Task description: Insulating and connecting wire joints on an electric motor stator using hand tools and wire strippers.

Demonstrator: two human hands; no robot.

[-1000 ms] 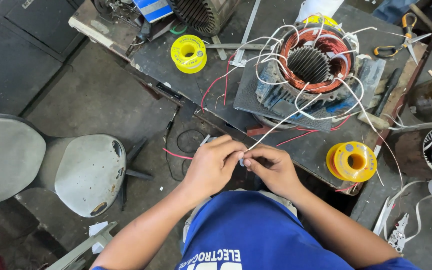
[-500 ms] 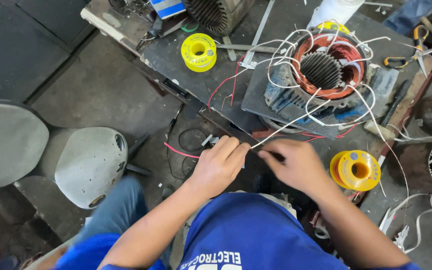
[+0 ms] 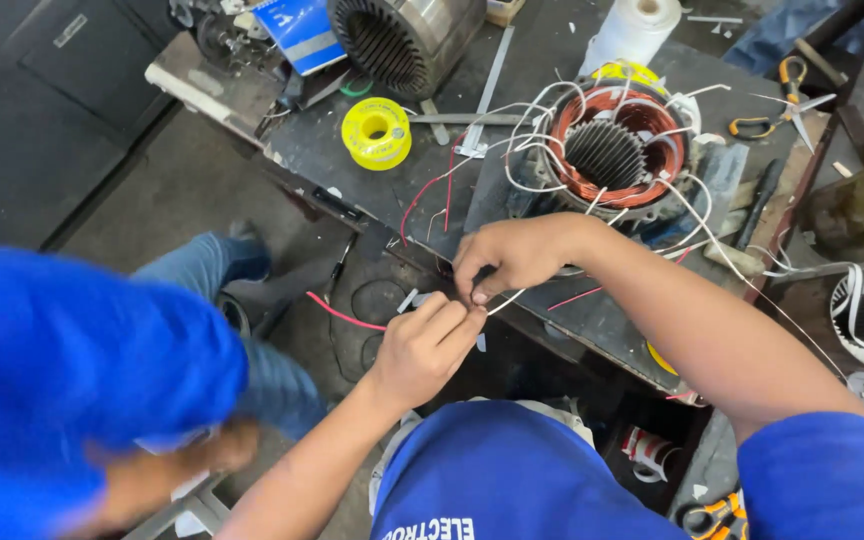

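Left hand [image 3: 427, 345] and right hand [image 3: 512, 255] meet fingertip to fingertip, both pinching the free end of one white lead wire [image 3: 505, 299]. Neither hand is relaxed: thumb and forefinger clamp on the wire, other fingers curled.

The lead runs off toward 1 o'clock into the motor stator [image 3: 612, 155], copper windings showing, more white leads looping off its rim. Stator sits on the dark workbench [image 3: 352, 160], above the hands.

Around it:
- yellow spool [image 3: 376, 132] at 11 o'clock of the hands
- second stator housing [image 3: 402, 35] at 12 o'clock, far edge
- white roll [image 3: 632, 30] at 1 o'clock
- orange-handled scissors [image 3: 777, 95] at 2 o'clock
- red wire [image 3: 342, 315] hanging off the bench at 9 o'clock, just beside the left hand

Another person in blue [image 3: 72, 370] sits at 8 o'clock, blurred.

My read for doing this well: keep the grips close together so the wire end doesn't flex, hold slack toward the stator so nothing tugs the winding, and work the tip only. Can't tell whether the end is stripped or sleeved; too small.
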